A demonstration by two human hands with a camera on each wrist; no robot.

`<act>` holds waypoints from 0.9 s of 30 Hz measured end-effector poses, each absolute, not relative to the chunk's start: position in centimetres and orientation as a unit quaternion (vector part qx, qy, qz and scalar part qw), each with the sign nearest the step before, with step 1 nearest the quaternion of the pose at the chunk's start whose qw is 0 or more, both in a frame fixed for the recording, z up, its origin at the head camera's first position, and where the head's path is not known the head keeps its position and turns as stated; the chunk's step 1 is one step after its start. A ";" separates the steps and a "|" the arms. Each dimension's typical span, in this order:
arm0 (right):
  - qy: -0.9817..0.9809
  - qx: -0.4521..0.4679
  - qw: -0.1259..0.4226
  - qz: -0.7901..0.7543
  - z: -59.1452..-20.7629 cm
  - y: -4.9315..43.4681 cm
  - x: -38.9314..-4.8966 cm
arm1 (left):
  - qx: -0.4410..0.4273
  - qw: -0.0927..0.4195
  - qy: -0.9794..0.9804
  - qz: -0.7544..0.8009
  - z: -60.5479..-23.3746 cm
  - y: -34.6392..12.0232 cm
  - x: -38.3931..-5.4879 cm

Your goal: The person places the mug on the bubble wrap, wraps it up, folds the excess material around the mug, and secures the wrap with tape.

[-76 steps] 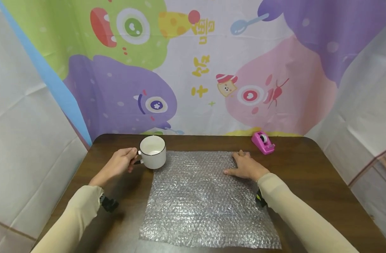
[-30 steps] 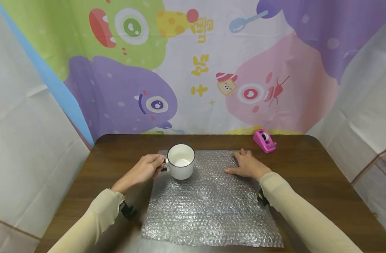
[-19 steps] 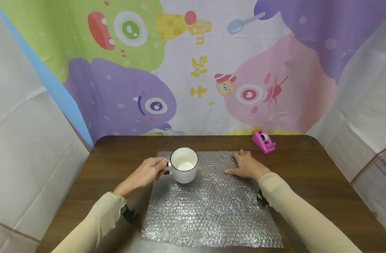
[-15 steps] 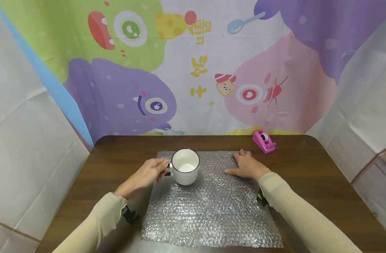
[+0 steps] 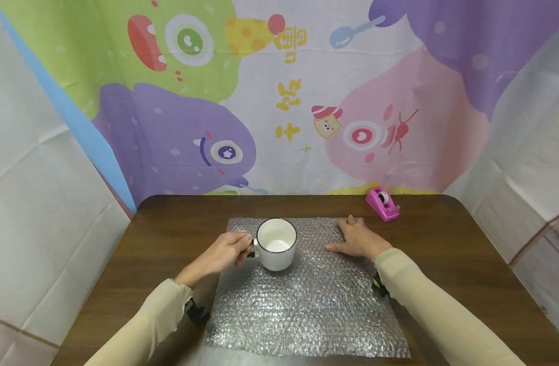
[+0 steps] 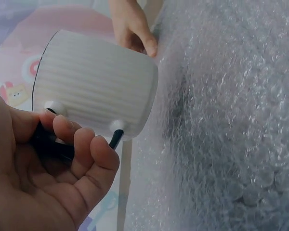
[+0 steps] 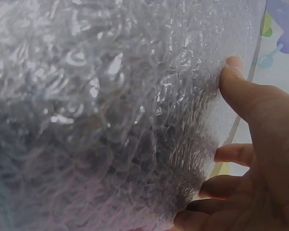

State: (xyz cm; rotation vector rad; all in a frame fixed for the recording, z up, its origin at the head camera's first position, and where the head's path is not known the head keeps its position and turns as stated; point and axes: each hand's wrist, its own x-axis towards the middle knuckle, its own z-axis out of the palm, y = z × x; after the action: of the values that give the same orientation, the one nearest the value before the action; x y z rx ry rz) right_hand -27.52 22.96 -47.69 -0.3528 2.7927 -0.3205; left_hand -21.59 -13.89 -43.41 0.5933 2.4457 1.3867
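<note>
1. So the mug sits just to the right of the left hand, which has its fingers curled snugly round the handle.
2. It's also left of the right hand, well apart from it. That one's spread out, fingers fairly straight, resting on the far right corner of the bubble wrap.
3. The wrap stretches between both hands and toward the person, under the mug. Can't tell if the mug's base touches it.
4. Looks-wise: white mug, ribbed sides, dark rim, black handle on white mounts, pretty much upright. Wrap's clear, shiny and bubbly.
5. Mug's inside shows plain off-white to the bottom. Pink tape dispenser beyond the right hand holds a roll.
</note>
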 end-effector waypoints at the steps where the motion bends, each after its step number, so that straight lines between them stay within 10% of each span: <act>1: 0.974 -0.124 0.152 -0.111 -47.7 23.0 -27.5 | 0.206 0.134 0.844 0.478 -43.4 -13.8 -21.6; 27: 0.976 -0.134 0.150 -0.086 -47.6 22.9 -27.5 | 0.218 0.151 0.833 0.486 -44.4 -11.7 -21.6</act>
State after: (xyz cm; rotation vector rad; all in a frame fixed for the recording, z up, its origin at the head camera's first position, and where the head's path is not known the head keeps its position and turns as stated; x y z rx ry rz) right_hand -27.47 22.93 -47.59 -0.3839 2.8044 -0.2474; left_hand -21.56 -11.65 -44.41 0.6257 2.3905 1.3966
